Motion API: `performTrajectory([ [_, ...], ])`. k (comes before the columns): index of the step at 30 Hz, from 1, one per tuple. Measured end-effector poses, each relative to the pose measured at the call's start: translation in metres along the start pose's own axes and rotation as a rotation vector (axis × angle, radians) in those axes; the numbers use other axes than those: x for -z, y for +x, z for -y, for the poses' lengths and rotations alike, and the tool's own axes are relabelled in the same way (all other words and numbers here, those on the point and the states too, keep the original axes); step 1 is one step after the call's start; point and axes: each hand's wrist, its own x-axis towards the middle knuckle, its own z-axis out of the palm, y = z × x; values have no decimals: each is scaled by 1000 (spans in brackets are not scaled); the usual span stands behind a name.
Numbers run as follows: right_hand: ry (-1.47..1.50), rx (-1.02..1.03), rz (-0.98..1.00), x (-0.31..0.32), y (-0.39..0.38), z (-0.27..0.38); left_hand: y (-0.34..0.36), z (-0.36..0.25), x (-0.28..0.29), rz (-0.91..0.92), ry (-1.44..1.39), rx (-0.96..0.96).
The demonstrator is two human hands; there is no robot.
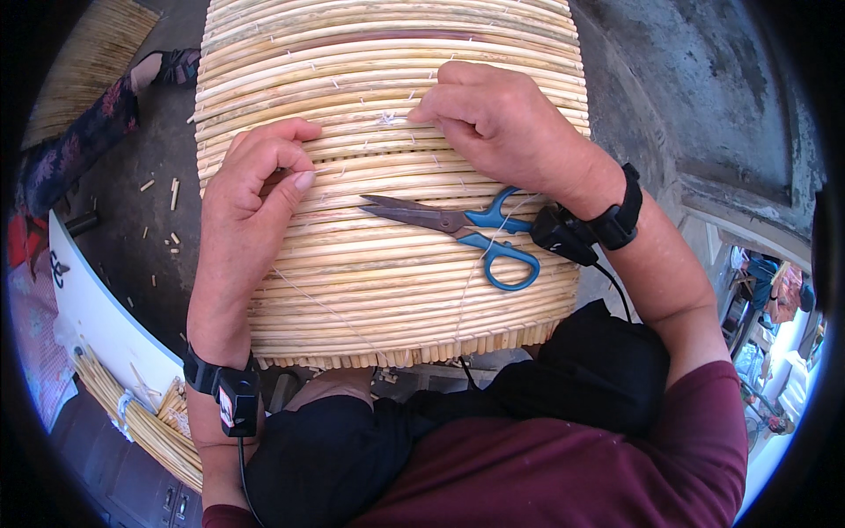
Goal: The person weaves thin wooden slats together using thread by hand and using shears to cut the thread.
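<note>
Two hands rest on a rattan basket (387, 176), likely stiff & light. Right hand (506, 123) fingers pinch a thin thread (387, 117) near the top edge; left hand (255, 185) fingers curl, holding nothing. Blue-handled scissors (458, 231) lie btwn.

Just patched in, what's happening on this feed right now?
A person has a mat of bound cane rods across their lap. The right hand pinches a thin white thread at a knot on the rods; the left hand rests curled on the mat beside it. Blue-handled scissors lie closed on the mat, untouched.
</note>
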Motion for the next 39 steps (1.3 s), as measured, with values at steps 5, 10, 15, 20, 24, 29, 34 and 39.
performTrajectory([
  [5,-60,76,25,3,-1,-2,-1,1,0,-4,-16,15],
  [10,143,27,36,9,4,-11,0,3,1,5,33,-48],
  [15,170,31,40,4,11,-12,0,2,1,11,23,-1],
  [20,156,-42,64,5,14,-9,0,2,1,6,6,8],
  [24,150,-100,65,7,14,-8,0,3,0,2,4,-11],
  [29,127,-22,33,3,17,-14,0,4,1,3,27,-20],
  [34,147,-78,47,0,19,-17,-1,4,1,6,26,-30],
  [39,107,-94,48,0,21,-16,-1,3,1,11,23,-20],
])
